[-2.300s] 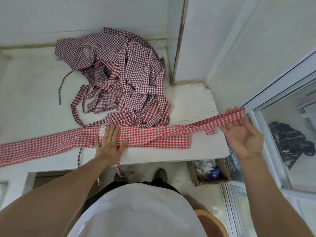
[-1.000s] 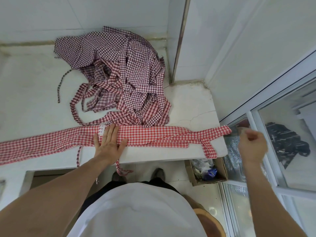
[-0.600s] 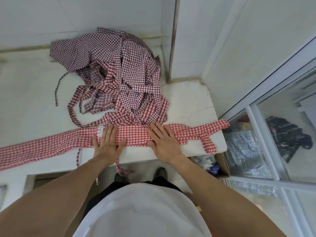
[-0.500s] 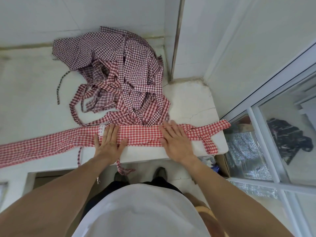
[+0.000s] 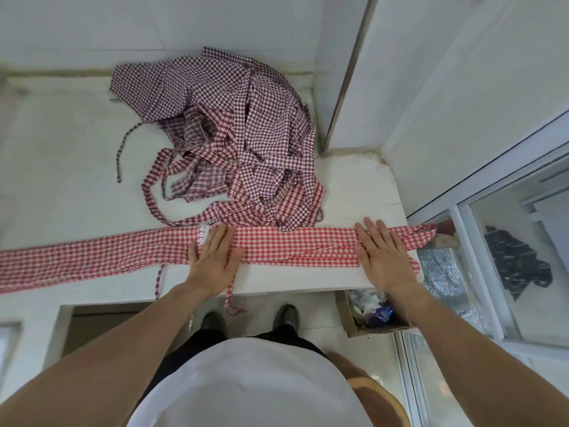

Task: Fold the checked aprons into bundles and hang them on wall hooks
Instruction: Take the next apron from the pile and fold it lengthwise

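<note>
The apron (image 5: pixel 292 246), folded into a long red-checked strip, is lying along the front edge of the white tabletop (image 5: pixel 61 180), its left end running out of view and its right end reaching the tabletop's right corner. The left hand (image 5: pixel 215 260) is pressing flat on the apron near its middle, fingers straight and together, beside a small white tag (image 5: pixel 203 235). The right hand (image 5: pixel 383 257) is pressing flat on the apron near its right end, fingers straight and slightly spread, grasping nothing. Just behind the apron, a pile (image 5: pixel 234 134) of checked aprons is lying in a tangle, touching it. Thin ties (image 5: pixel 230 298) are hanging from the apron over the edge. Below the apron's right end, a cardboard box (image 5: pixel 348 318) is sitting on the floor.
</note>
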The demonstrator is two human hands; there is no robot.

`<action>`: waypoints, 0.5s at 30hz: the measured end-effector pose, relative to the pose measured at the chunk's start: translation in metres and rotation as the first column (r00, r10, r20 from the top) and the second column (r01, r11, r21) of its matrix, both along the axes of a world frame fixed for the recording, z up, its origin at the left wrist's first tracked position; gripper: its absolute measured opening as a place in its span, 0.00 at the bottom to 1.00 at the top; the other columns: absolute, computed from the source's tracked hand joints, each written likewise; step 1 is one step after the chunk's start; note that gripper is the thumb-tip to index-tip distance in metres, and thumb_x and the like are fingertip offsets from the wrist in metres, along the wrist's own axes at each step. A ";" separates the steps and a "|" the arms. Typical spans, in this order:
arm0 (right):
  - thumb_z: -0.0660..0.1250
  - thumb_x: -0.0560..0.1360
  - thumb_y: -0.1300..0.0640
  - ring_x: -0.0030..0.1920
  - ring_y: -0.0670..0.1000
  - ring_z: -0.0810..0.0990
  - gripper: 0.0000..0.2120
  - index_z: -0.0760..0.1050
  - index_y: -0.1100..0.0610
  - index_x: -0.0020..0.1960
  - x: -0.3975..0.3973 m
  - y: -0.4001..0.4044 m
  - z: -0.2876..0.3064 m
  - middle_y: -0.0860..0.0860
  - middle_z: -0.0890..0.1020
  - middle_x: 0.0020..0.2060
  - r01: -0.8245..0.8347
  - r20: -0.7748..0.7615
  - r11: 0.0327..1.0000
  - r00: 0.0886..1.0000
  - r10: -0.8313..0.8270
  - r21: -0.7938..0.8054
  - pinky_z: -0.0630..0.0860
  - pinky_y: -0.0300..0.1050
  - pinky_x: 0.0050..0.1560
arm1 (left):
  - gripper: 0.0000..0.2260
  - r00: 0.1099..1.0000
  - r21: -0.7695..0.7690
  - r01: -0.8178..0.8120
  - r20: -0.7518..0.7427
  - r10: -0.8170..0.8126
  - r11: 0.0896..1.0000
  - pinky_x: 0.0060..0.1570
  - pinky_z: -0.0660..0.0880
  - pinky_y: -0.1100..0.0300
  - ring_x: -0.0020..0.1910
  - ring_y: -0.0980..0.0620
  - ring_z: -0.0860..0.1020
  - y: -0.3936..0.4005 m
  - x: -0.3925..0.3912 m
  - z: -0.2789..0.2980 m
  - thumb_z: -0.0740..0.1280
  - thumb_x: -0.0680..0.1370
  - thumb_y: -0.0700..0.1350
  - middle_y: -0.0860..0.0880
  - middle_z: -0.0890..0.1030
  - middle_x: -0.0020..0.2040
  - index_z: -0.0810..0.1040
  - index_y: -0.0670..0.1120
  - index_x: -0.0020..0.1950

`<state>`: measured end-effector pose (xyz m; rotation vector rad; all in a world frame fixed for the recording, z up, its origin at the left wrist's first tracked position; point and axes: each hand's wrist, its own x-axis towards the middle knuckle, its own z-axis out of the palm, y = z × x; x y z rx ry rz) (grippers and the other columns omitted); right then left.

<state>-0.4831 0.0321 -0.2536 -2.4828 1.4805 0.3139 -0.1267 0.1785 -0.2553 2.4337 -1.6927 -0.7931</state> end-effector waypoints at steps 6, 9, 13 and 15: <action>0.22 0.72 0.31 0.78 0.52 0.36 0.39 0.40 0.45 0.79 -0.009 -0.012 0.008 0.48 0.43 0.80 0.062 -0.128 0.998 0.990 -0.061 0.009 0.34 0.56 0.76 | 0.25 0.910 -0.120 -0.399 0.072 0.409 0.909 0.72 0.49 0.33 0.78 0.39 0.52 0.042 0.081 0.007 0.54 0.81 0.59 0.44 0.57 0.78 0.59 0.52 0.76; 0.34 0.79 0.38 0.79 0.59 0.38 0.33 0.43 0.48 0.81 0.015 -0.010 0.023 0.52 0.43 0.81 0.159 -0.313 0.987 0.938 -0.148 0.009 0.38 0.66 0.76 | 0.30 0.899 0.046 -0.427 0.123 0.419 0.903 0.74 0.44 0.33 0.79 0.39 0.43 0.076 0.122 -0.003 0.42 0.79 0.67 0.44 0.46 0.81 0.47 0.57 0.78; 0.59 0.79 0.56 0.79 0.64 0.46 0.32 0.51 0.56 0.80 0.106 0.017 0.039 0.60 0.49 0.80 0.286 -0.088 0.954 0.952 -0.293 -0.088 0.48 0.66 0.77 | 0.32 0.943 0.129 -0.324 0.127 0.309 0.937 0.73 0.36 0.36 0.78 0.39 0.35 0.082 0.126 -0.008 0.34 0.79 0.66 0.43 0.36 0.80 0.36 0.55 0.80; 0.62 0.78 0.59 0.78 0.64 0.55 0.27 0.62 0.58 0.76 0.163 0.041 0.037 0.61 0.60 0.77 0.174 0.210 0.978 0.966 -0.148 -0.112 0.55 0.66 0.76 | 0.30 0.942 0.171 -0.331 0.118 0.314 0.928 0.73 0.35 0.35 0.77 0.38 0.33 0.078 0.125 -0.007 0.36 0.80 0.64 0.42 0.33 0.79 0.34 0.54 0.80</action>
